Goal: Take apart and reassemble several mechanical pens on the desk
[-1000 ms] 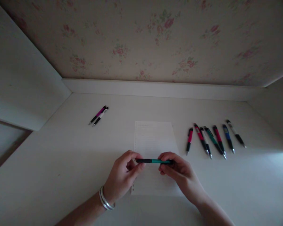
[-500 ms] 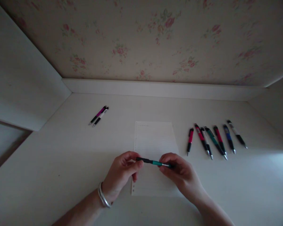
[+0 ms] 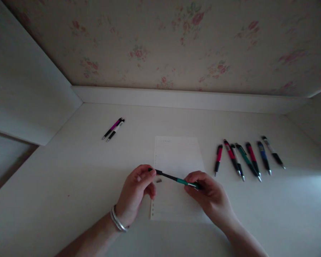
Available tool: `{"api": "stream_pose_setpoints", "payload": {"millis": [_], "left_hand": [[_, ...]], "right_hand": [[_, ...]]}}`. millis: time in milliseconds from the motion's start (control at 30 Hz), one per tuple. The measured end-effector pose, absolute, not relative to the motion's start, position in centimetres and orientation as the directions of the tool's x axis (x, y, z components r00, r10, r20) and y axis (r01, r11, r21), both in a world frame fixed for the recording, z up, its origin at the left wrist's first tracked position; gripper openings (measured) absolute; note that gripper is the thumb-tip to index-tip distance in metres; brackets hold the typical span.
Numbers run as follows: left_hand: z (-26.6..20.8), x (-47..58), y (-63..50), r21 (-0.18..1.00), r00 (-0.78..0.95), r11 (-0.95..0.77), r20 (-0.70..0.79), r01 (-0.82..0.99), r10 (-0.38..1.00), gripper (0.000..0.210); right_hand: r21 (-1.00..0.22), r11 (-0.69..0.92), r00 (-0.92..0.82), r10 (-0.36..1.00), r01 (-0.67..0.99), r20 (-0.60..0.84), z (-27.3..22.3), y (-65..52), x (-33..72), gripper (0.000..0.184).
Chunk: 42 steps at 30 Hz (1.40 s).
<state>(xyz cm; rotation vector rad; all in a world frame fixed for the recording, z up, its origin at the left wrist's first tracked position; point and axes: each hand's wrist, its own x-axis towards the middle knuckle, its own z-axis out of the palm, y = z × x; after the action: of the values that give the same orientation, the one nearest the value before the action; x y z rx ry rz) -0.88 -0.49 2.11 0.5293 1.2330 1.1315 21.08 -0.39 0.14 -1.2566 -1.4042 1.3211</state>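
A green and black pen (image 3: 182,181) is stretched between my two hands above the sheet of lined paper (image 3: 176,205). My left hand (image 3: 137,184), with silver bangles at the wrist, pinches a black sleeve (image 3: 158,172) at the pen's left end. Between that sleeve and the green barrel shows a thinner dark section. My right hand (image 3: 207,192) grips the green barrel, and its fingers partly cover that end. Just below the sleeve, near the left fingers, is a small greyish piece (image 3: 159,181) over the paper; its exact kind is unclear.
Several pens lie in a row at the right, among them a short red pen (image 3: 218,160), a green pen (image 3: 247,161) and a blue pen (image 3: 264,157). At the back left are a purple pen (image 3: 112,127) and a white pen (image 3: 116,130). A white ledge (image 3: 176,100) borders the desk's back.
My hands have moved slightly apart, and the black sleeve has slid left from the green barrel, exposing the thin dark section. The small greyish piece now shows below it.
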Motion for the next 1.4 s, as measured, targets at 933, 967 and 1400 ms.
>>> {"api": "stream_pose_setpoints", "payload": {"millis": [933,967,1400], "left_hand": [[-0.2,-2.3,1.3,0.832,-0.023,0.001,0.014,0.555,1.000,0.020],[-0.4,-2.3,1.3,0.811,-0.030,-0.004,0.026,0.584,0.999,0.022],[0.5,-2.0,0.0,0.827,0.030,-0.117,0.121,0.549,0.992,0.017]], "right_hand": [[-0.994,-0.104,-0.116,0.987,0.047,-0.108,-0.5,-0.3,20.8,0.010],[-0.995,-0.093,-0.115,0.989,0.042,-0.097,-0.6,-0.3,20.9,0.010],[-0.994,-0.102,-0.117,0.988,0.023,-0.104,-0.2,-0.5,20.4,0.011]]}}
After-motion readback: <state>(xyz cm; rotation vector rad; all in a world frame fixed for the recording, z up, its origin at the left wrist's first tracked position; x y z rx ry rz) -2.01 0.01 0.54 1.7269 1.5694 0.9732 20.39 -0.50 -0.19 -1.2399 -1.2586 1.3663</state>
